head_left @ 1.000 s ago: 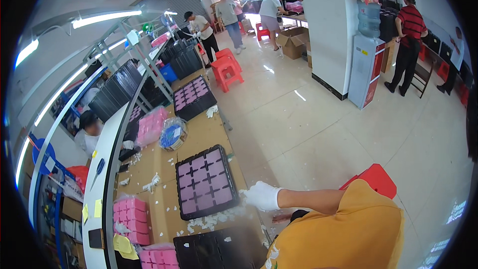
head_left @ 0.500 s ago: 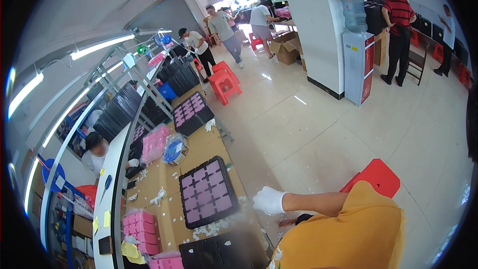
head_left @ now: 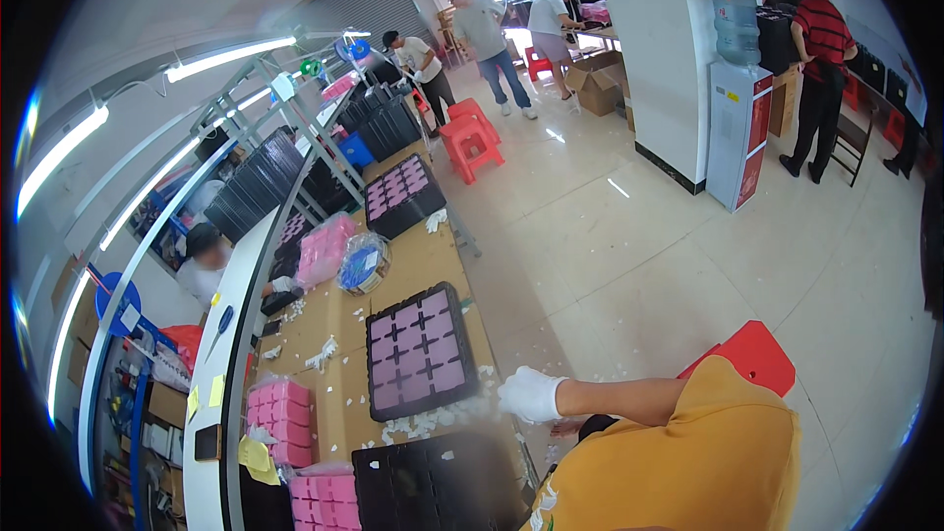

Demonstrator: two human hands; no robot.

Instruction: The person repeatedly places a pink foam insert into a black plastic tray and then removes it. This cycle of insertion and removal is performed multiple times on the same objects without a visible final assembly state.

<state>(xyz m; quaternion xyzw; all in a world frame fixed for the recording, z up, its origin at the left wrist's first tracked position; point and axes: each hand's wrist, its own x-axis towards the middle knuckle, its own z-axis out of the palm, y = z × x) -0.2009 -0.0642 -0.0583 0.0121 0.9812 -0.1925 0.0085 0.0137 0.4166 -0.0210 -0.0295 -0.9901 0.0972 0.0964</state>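
My right hand (head_left: 531, 395), in a white glove, is raised beside the table's right edge, its forearm reaching left from a yellow sleeve. Its fingers look curled, and the fingertips are hidden, so anything inside them cannot be seen. Closest on the table is a black tray (head_left: 466, 354) filled with pink-purple foam blocks (head_left: 423, 344) in a grid, apart from the hand. White scraps (head_left: 418, 428) lie along the tray's near side. A flat black case (head_left: 408, 482) sits at the lower edge, partly blurred. My left hand does not show.
Pink foam stacks (head_left: 280, 423) stand at the table's left, and a wrapped blue roll (head_left: 364, 265) lies farther back. Another filled black tray (head_left: 405, 202) is beyond it. A red stool (head_left: 757, 359) is at my right. A seated co-worker (head_left: 206, 261) and several standing people are around.
The view has turned slightly left, so the table and room sit farther right in the picture. A standing person at the back has changed stance. My right hand has barely moved.
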